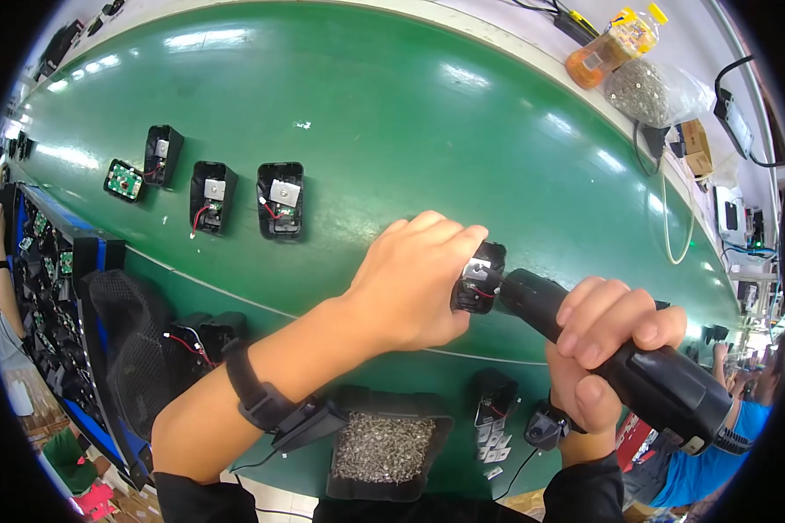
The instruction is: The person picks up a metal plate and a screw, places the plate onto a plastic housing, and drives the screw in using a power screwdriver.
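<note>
My left hand (410,283) is closed around a small black plastic housing (488,261) and tilts it toward the right. Inside the housing are a silvery metal plate and a red wire. In my right hand (619,322) is a black electric screwdriver (672,388), its fingers wrapped round the body. The driver's nose points into the open side of the housing; whether its tip touches a screw is too small to tell. Both hands are above the green work surface (392,131).
Black housings (283,205) with plates and wires stand at left, beside one with a green circuit board (124,180). Close to me are a black tray (392,404) of small screws, metal plates (494,443) and another housing (494,390). A bottle (615,48) stands far right. Other people work either side.
</note>
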Action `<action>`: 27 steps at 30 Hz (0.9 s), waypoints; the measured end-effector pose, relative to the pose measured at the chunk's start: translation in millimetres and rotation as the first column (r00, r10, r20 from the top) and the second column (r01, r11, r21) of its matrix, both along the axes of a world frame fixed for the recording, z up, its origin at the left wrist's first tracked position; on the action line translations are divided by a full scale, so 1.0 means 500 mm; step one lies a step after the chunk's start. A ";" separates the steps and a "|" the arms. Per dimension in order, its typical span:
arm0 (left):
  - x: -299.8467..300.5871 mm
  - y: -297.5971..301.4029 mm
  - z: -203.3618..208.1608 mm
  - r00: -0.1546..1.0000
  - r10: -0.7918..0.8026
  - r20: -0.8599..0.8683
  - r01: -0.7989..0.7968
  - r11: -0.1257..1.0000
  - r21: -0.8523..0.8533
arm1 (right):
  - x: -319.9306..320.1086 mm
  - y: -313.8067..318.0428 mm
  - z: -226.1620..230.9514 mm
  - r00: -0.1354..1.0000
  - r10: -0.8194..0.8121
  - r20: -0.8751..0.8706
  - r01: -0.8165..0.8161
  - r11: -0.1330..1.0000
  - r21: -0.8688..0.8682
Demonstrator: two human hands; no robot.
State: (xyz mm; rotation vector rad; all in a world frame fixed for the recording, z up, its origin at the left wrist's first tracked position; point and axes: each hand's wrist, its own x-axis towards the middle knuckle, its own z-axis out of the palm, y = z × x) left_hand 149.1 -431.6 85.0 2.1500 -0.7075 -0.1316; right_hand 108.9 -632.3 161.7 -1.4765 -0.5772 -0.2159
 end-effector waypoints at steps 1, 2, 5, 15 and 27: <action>0.002 0.001 -0.001 1.000 0.000 0.003 0.000 1.000 -0.005 | 0.000 0.002 0.000 1.000 -0.012 -0.003 0.012 1.000 0.006; 0.003 0.001 -0.001 1.000 0.001 0.006 -0.001 1.000 -0.011 | 0.000 0.002 0.001 1.000 -0.010 -0.002 0.010 1.000 0.005; 0.002 -0.001 0.003 1.000 0.003 -0.010 -0.003 1.000 0.003 | -0.002 -0.001 0.004 1.000 0.000 -0.003 0.000 1.000 -0.011; 0.003 -0.004 0.012 1.000 0.006 -0.027 -0.006 1.000 -0.003 | -0.001 -0.005 0.015 0.999 0.011 -0.048 -0.011 1.000 0.000; 0.002 -0.007 0.019 0.999 0.026 -0.022 -0.025 1.000 0.007 | 0.011 -0.001 0.028 0.997 0.036 -0.070 -0.037 0.999 -0.015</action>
